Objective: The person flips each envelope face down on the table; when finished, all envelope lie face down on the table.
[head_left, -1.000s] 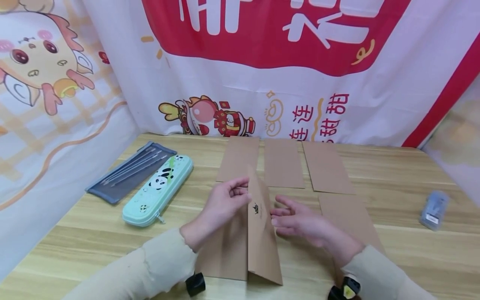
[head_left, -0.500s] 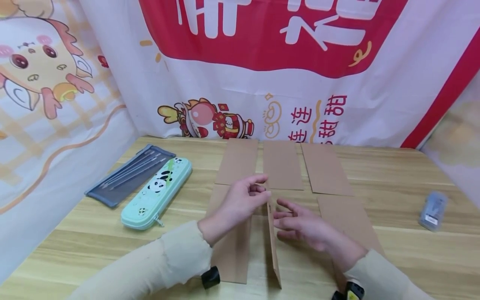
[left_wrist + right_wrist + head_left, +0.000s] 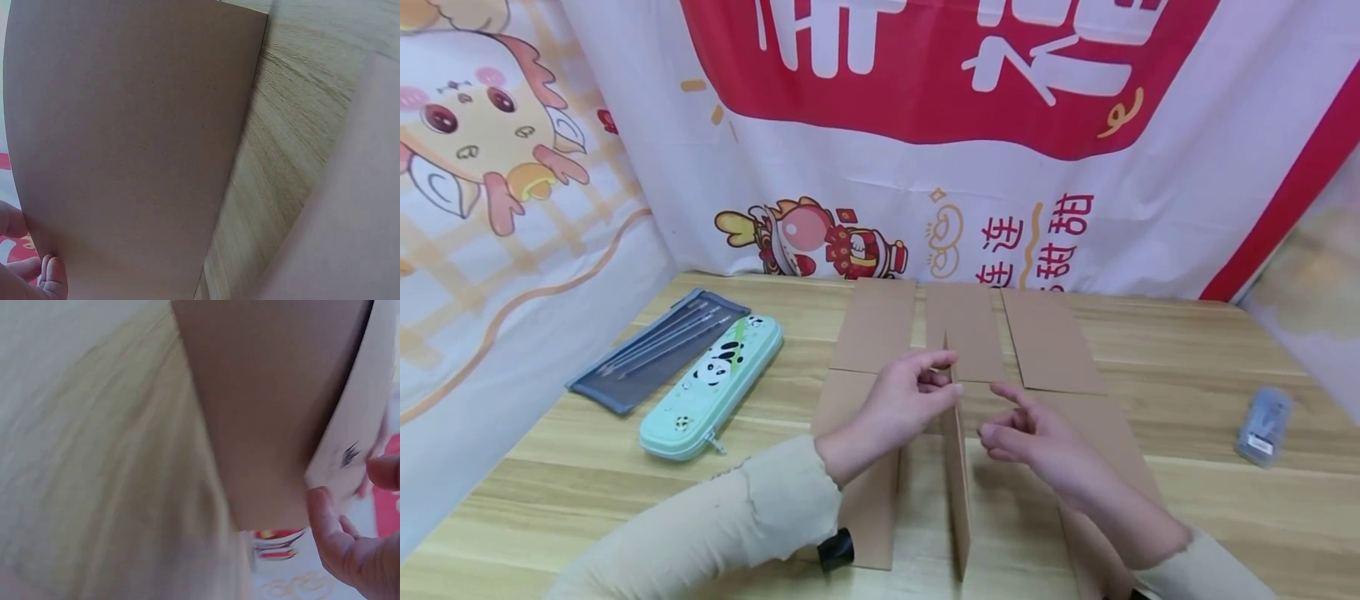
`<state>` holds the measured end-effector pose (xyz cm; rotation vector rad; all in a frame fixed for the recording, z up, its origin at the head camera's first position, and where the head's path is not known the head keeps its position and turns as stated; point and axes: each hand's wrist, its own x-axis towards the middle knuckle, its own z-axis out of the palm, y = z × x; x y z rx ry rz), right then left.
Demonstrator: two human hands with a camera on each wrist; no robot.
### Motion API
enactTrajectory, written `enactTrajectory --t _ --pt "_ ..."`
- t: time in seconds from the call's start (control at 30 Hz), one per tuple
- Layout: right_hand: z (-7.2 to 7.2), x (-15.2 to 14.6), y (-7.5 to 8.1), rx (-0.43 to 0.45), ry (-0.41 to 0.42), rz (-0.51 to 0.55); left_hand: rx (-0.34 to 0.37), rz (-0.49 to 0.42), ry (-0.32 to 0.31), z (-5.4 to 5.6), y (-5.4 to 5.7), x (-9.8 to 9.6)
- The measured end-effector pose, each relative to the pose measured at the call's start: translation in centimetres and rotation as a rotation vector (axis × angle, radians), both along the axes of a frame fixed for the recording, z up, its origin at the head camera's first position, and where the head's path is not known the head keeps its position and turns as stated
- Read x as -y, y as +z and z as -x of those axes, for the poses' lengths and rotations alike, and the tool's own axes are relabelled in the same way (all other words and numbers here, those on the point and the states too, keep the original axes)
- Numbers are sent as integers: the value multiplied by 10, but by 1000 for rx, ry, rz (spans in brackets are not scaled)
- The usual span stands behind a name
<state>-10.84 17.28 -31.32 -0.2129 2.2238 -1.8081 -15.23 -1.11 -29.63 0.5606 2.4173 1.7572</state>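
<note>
Pouch: dark blue mesh pouch (image 3: 621, 403), back left of the table (image 3: 1210, 417); several slim pencils (image 3: 666, 337) lie lengthwise inside, seen through the mesh.
Pencil case: mint-green pencil case (image 3: 703, 400), just beside the pouch; zipper pull at its near end, contents hidden. Panda print on the lid, with smaller motifs around it.
Blue item: small translucent blue item (image 3: 1264, 423), far right, well apart from the paper; white label (image 3: 1259, 443) on its near end, lettering too small to read.
Curtain writing: 连连 and 甜甜 in red on the white curtain (image 3: 850, 158); large white characters on the red panel (image 3: 895, 100), cut off by the frame.
Kraft piece: brown kraft piece (image 3: 957, 483), on edge between the hands, near the middle front.
Mark: small dark mark (image 3: 350, 454) on a paler brown panel (image 3: 359, 415) in the right wrist view; too blurred to read.
Left grip: left hand (image 3: 906, 404) pinches the kraft piece at its upper edge.
Right grip: right hand (image 3: 1045, 442) released, fingers loosely bent just beside it; contact cannot be told.
Flat sheets: three brown sheets (image 3: 966, 321) in a back row; one near each forearm, partly covered.
</note>
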Motion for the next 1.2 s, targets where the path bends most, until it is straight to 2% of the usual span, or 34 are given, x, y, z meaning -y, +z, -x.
enactTrajectory --t 0.13,0.23,0.4,0.6,0.7,0.83,0.93,1.07,1.2 --pt "-11 8 14 -75 -39 -57 -2 4 2 0 1 0" --pt "-15 18 18 -99 -44 -72 4 11 2 0 1 1" --pt "-15 31 16 -128 -45 -92 1 4 -10 2 -3 4" --pt "-9 39 6 -132 -47 -40 39 -41 -20 3 -10 7" --pt "-7 40 2 -166 -37 -15 68 -92 -44 3 -13 8" --pt "-5 42 -1 -213 -23 -1 130 -234 -96 2 -18 9" --pt "-4 42 -1 -228 -13 1 176 -330 -106 2 -21 10" --pt "-2 41 0 -231 5 -1 192 -382 -105 2 -25 10" --pt "0 38 1 -248 17 -3 182 -396 -112 2 -27 10"
